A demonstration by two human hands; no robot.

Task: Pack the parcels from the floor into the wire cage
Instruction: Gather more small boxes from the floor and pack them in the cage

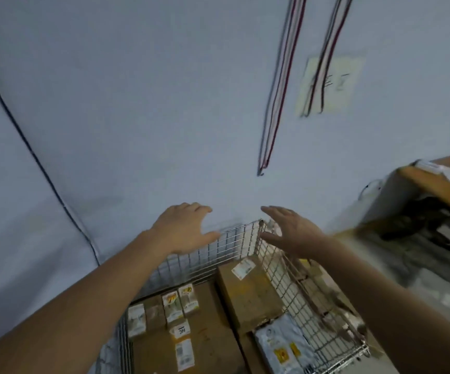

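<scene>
The wire cage (pixel 234 245) stands against the pale wall, its far corner between my hands. Inside lie a large brown box (pixel 207 344) with labels, a smaller brown box (pixel 250 292) on the right, several small cartons (pixel 175 306) in a row at the left, and a grey plastic mailer (pixel 283 344). My left hand (pixel 184 228) hovers over the cage's back rim with fingers spread and nothing in it. My right hand (pixel 291 230) is above the right rim, fingers apart, also holding nothing. Both arms are stretched forward.
A wooden table (pixel 434 182) with dark clutter under it stands at the right, close to the cage. Cables (pixel 275 103) hang down the wall above the cage, near a switch plate (pixel 331 85). A dark cable (pixel 29 147) runs down the wall at the left.
</scene>
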